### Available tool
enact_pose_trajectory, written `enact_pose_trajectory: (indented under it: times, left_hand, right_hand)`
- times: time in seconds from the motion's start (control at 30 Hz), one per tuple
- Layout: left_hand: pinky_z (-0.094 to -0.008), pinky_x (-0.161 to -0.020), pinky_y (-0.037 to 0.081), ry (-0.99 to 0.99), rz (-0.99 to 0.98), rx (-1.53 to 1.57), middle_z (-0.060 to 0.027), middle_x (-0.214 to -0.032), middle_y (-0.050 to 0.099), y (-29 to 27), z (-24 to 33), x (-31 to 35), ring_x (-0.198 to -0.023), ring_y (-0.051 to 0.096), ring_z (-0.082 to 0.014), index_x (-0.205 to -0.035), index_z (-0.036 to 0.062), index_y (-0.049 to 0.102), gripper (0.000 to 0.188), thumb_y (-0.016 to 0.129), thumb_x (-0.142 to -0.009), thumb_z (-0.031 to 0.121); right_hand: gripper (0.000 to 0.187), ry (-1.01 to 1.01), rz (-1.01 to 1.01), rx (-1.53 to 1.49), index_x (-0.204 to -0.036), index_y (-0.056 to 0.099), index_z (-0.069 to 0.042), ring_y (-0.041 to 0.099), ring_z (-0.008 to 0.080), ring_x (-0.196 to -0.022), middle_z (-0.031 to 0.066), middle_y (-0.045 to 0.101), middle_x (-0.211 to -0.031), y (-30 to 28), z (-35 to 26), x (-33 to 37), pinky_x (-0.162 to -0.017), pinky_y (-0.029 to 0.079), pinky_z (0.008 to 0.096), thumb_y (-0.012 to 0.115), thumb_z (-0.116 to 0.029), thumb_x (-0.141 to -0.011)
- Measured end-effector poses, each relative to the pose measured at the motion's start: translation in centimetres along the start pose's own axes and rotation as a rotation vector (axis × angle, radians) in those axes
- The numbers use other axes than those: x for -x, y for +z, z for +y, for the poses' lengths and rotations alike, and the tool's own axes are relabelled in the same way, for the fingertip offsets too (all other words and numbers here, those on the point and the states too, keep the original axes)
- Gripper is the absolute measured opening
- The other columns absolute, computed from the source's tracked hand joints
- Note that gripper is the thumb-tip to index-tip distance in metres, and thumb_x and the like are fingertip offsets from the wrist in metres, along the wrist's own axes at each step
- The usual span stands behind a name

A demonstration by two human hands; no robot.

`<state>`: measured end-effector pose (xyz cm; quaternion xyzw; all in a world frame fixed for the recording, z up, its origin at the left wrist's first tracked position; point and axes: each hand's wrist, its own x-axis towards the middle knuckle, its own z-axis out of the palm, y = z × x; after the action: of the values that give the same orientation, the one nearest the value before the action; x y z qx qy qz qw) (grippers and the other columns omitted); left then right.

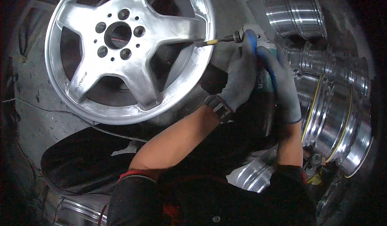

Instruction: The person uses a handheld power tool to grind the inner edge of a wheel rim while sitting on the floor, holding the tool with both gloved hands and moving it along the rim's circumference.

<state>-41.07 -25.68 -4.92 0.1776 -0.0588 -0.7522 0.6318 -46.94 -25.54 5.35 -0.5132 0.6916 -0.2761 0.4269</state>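
Observation:
A silver five-spoke alloy wheel (121, 64) lies face up at the upper left. My left hand (242, 66), in a grey glove with blue fingertips, is wrapped round the front of a teal-bodied die grinder (264, 83). Farther back on the same tool, my right hand (285, 83) grips it in a matching glove. From its collet a thin bit (209, 43) with a yellow band points left over the wheel's right rim, its tip by the end of a spoke. Whether the tip touches metal I cannot tell.
Several polished wheel barrels (318, 101) are piled along the right side, and another barrel (294, 10) stands at the upper right. A shiny cylindrical part (256, 175) shows below my arms. A thin cable (52, 110) crosses the grey floor (36, 91) at left.

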Motion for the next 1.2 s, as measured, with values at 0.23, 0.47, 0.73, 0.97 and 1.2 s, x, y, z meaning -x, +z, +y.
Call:
enact_pose_trajectory:
  times: [0.23,0.47,0.73,0.97,1.2]
  left_hand:
    - [-0.0304,-0.089,0.048,0.050,-0.022,-0.052,-0.0022,-0.098,0.066,1.2,0.6,-0.6,-0.095,0.060,-0.0119,-0.111,0.0044,0.067,0.059,0.042,-0.106,0.058]
    - [-0.0315,-0.088,0.048,-0.035,0.019,-0.124,-0.0038,-0.099,0.067,0.8,0.7,-0.3,-0.094,0.059,-0.0137,-0.109,0.0021,0.068,0.067,0.037,-0.106,0.062]
    - [-0.0306,-0.087,0.048,0.010,0.047,-0.103,-0.0041,-0.103,0.066,1.1,0.6,0.3,-0.094,0.059,-0.0132,-0.114,0.0022,0.065,0.066,0.037,-0.107,0.062]
    - [-0.0316,-0.090,0.050,-0.101,0.049,0.180,-0.0045,-0.109,0.065,0.5,1.3,0.7,-0.098,0.060,-0.0131,-0.124,0.0021,0.061,0.060,0.042,-0.108,0.057]
    - [-0.0322,-0.087,0.051,-0.008,0.084,0.110,-0.0037,-0.106,0.065,-0.3,0.2,1.4,-0.097,0.061,-0.0121,-0.117,0.0040,0.062,0.054,0.041,-0.109,0.053]
  right_hand:
    - [0.051,-0.023,0.048,-0.017,-0.135,0.057,0.002,0.065,0.0181,-0.105,0.0112,0.066,-0.121,-1.2,0.1,0.0,-0.090,0.052,0.0302,0.071,-0.026,-0.095]
    - [0.049,-0.028,0.035,0.050,-0.132,0.059,0.002,0.065,0.0177,-0.105,0.0119,0.066,-0.119,-0.8,-0.1,-0.1,-0.089,0.053,0.0298,0.072,-0.026,-0.094]
    - [0.049,-0.204,0.068,0.231,-0.133,0.058,0.002,0.064,0.0185,-0.109,0.0133,0.066,-0.122,-0.8,0.0,-0.1,-0.096,0.050,0.0307,0.071,-0.025,-0.095]
    - [0.053,-0.102,0.067,0.235,-0.135,0.057,0.000,0.064,0.0209,-0.110,0.0161,0.066,-0.122,0.7,-0.7,0.5,-0.097,0.051,0.0333,0.074,-0.026,-0.093]
    - [0.058,-0.157,0.073,0.228,-0.140,0.053,0.001,0.064,0.0205,-0.112,0.0157,0.066,-0.123,0.7,0.2,0.3,-0.096,0.052,0.0334,0.076,-0.024,-0.092]
